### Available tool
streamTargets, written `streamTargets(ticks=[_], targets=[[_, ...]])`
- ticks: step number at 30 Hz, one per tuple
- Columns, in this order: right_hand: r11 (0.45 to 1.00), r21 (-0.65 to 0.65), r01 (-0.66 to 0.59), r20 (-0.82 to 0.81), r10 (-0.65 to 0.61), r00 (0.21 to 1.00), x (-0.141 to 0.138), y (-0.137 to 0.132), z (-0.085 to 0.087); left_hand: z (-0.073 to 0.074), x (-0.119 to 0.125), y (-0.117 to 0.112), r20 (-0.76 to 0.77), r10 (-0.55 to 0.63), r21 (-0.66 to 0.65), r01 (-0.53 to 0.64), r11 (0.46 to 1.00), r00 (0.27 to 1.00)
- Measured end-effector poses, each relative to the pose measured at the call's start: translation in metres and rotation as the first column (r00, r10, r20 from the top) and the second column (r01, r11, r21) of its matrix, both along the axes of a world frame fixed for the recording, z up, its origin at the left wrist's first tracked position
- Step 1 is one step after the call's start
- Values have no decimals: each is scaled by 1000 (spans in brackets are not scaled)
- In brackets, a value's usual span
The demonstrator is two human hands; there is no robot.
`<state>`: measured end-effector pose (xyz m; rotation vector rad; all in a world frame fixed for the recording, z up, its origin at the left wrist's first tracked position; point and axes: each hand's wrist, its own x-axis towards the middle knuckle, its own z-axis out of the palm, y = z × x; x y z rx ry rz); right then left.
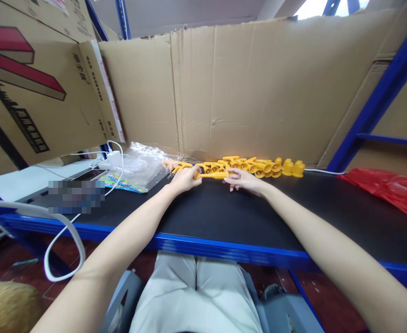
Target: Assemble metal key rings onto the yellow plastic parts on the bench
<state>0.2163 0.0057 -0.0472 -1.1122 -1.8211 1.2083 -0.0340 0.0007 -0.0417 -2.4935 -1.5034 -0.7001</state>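
Observation:
My left hand (186,179) is closed around the left end of a long yellow plastic piece (217,175), which lies level just above the black tabletop. At the piece's right end, the thumb and fingers of my right hand (246,180) pinch it. Its left part is narrower, and its right part looks thicker and ribbed. Right behind both hands, a row of similar yellow plastic parts (266,167) is stacked along the cardboard, some with round open ends facing me. My fingers hide both tips of the held piece.
Left of the hands lie clear plastic bags (142,162), a white charger (114,158) and looping white cable (82,245). A red plastic bag (385,187) is at the right. Tall cardboard (258,92) backs the black table (224,217), which has a blue metal front edge (231,249).

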Motion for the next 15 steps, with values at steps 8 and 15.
streamTargets(ticks=[8, 15], targets=[[999, 27, 24, 43, -25, 999, 0, -3, 2, 1, -1, -2, 1, -25, 10, 25, 1000, 1000], [1000, 10, 21, 20, -21, 1000, 0, -1, 0, 5, -2, -4, 18, -21, -18, 21, 1000, 1000]])
